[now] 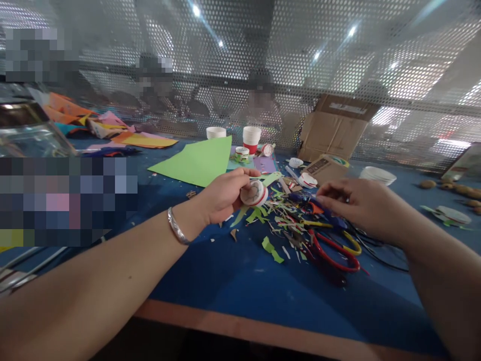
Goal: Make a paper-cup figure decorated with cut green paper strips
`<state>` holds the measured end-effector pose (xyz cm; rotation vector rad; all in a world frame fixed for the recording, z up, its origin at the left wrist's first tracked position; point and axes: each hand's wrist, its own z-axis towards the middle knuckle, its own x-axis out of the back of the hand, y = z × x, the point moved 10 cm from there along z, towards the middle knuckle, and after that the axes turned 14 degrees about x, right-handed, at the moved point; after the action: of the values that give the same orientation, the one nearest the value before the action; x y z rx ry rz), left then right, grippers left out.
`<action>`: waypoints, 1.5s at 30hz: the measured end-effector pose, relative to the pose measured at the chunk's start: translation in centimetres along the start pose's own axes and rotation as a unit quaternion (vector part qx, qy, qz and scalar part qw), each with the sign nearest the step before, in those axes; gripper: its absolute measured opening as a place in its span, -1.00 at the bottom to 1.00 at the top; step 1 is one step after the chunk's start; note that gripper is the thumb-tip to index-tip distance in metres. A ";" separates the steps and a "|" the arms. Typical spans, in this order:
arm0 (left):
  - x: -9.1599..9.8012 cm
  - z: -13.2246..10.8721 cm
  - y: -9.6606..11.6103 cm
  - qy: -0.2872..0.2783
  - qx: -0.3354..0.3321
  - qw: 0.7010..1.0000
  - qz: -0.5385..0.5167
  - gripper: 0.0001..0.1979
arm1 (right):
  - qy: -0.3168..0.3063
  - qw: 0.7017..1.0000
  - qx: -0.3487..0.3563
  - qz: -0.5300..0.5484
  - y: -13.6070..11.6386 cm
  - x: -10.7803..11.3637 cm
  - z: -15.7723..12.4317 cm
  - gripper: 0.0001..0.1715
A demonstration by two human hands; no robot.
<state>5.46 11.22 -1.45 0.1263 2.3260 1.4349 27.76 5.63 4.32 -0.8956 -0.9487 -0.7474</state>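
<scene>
In my left hand (229, 193) is a small round piece cut from a paper cup (255, 193), white with a red rim and dark lines drawn on its face. Thumb and fingers close around its left side. A silver bangle circles that wrist. My right hand (349, 198) has its fingers curled at a blue glue gun (332, 216) with an orange trigger and a black cord; part of it is hidden by the fingers. Red-handled scissors (338, 255) and a yellow handle (351, 241) lie just below. Paper scraps (280, 215) in green, white and brown spread between my hands.
Behind are a green sheet (199, 163), white and red paper cups (251, 139), a decorated cup piece (242, 154) and cardboard (330, 130). Coloured papers (75, 115) and a clear container (33, 133) lie left; walnut-like brown lumps (466, 189) right. A perforated metal screen (225, 65) backs the blue table (225, 281).
</scene>
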 end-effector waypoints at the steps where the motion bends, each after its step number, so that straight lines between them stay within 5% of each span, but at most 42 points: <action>1: 0.2 0.0 0.2 0.007 -0.007 1.000 -0.007 -0.68 | 0.009 1.000 -0.021 -0.021 1.1 0.8 -0.2 -0.78; 6: 1.1 0.0 0.7 0.030 -0.025 0.998 -0.038 -0.71 | -0.008 0.996 -0.077 -0.045 4.9 2.3 -0.9 -0.73; 13: 1.3 0.4 -0.1 0.027 -0.016 0.998 -0.053 -0.73 | -0.118 0.988 -0.086 0.054 6.5 -2.9 -0.4 -0.44; 18: 1.3 0.3 -0.4 0.027 0.004 0.997 -0.071 -0.79 | -0.130 0.972 -0.118 0.159 6.6 -4.8 -0.5 -0.53; 26: 1.6 0.5 -0.9 0.022 0.038 0.993 -0.109 -0.88 | -0.029 0.899 -0.177 0.400 5.3 -3.9 -1.2 -0.67; 30: 1.4 0.8 -1.1 -0.009 0.049 0.992 -0.119 -0.91 | 0.027 0.863 -0.181 0.470 4.4 -2.7 -1.2 -0.55; 35: 1.0 0.9 -1.9 -0.022 0.083 0.986 -0.142 -0.89 | 0.045 0.790 -0.202 0.577 3.4 -3.7 -1.2 -0.55; 45: 0.3 0.5 -2.9 -0.032 0.152 0.978 -0.137 -0.88 | 0.055 0.764 -0.167 0.621 1.0 -4.5 -1.6 -0.60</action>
<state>5.79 10.37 -4.29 -0.0618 2.3837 0.9266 27.38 5.32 -0.57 -1.5049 0.0442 0.2206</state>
